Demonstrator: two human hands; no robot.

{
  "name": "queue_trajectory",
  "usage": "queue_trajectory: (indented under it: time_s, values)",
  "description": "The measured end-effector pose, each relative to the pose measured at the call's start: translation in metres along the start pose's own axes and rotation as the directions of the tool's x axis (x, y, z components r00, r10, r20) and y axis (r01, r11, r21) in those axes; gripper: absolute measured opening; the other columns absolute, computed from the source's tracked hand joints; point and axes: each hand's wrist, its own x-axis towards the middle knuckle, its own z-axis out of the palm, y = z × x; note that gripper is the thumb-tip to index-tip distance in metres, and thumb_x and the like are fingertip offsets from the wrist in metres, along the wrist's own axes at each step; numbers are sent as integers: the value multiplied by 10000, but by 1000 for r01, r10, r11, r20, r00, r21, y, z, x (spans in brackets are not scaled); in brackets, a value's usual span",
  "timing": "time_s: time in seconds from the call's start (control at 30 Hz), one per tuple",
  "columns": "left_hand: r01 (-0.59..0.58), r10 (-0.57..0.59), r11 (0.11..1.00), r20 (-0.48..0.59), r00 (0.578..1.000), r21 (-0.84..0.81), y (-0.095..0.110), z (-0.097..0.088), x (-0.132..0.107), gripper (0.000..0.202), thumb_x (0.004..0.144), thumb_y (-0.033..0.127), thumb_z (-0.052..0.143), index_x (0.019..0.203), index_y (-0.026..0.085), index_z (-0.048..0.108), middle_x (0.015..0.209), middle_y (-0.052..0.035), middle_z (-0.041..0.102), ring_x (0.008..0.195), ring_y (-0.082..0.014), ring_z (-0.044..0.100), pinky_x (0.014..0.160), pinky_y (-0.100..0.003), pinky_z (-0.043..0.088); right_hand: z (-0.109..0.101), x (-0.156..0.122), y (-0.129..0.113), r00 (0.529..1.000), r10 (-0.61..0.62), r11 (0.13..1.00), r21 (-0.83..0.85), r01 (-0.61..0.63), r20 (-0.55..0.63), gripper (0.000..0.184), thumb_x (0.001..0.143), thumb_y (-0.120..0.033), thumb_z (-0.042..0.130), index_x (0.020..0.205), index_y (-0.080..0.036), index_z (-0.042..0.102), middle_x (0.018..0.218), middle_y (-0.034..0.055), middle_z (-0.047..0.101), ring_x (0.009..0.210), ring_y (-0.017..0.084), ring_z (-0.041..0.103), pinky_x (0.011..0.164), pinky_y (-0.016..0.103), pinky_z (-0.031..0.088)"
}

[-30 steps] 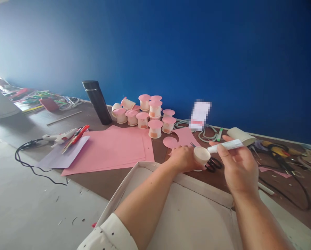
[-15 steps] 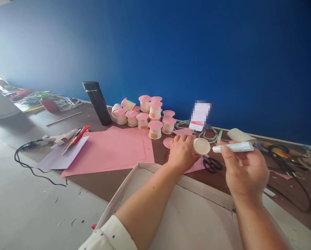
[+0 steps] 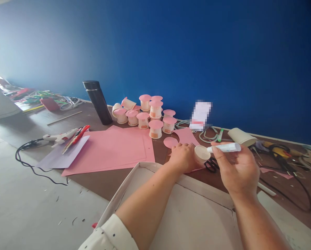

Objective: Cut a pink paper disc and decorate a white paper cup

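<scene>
My left hand is closed round a small white paper cup, its round end turned toward me. In my right hand is a white glue stick, held level with its tip at the cup's rim. Black-handled scissors lie below, partly hidden by the cup and my right hand. A pink paper circle rests just beyond my left hand, beside a pink sheet with a curved cut-out. Behind stand several paper cups with pink round tops, some stacked.
A black flask stands left of the cups. Large pink sheets, a lilac sheet, a glue gun and a red cutter lie left. A shallow white box lid sits in front; cords and a white cup are right.
My right hand has moved left and the glue stick now reaches the cup's rim. The cup has dropped slightly with my left hand, uncovering more of the pink circle and cut-out sheet.
</scene>
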Motion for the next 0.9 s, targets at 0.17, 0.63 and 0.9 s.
queue_trajectory:
  time_s: [0.17, 0.63, 0.9]
  values:
    - [48, -48, 999, 115, 992, 7, 0, -2, 0, 639, 618, 664, 626, 1062, 209, 556, 1090, -101, 659, 1080, -317, 561, 906, -454, 423, 2, -1, -2, 995, 36, 999, 12, -38, 88, 294, 801, -468, 655, 973, -231, 670, 1008, 51, 723, 953, 242, 667, 836, 364, 501]
    - [36, -39, 999, 126, 991, 24, 2, -7, -4, 586, 633, 635, 593, 1043, 219, 558, 1078, -83, 664, 1056, -302, 574, 913, -438, 424, 8, 0, 15, 961, -83, 995, -31, 94, 266, 309, 858, -417, 576, 1102, -232, 614, 1040, 63, 703, 964, 247, 647, 852, 377, 481]
    - [44, -47, 999, 139, 989, 25, 5, -11, -5, 590, 640, 619, 604, 1056, 203, 559, 1093, -104, 659, 1066, -313, 576, 910, -447, 426, 10, -1, 10, 960, -106, 988, -79, 130, 259, 391, 876, -427, 540, 1211, -235, 593, 1087, 89, 687, 1020, 270, 629, 905, 426, 464]
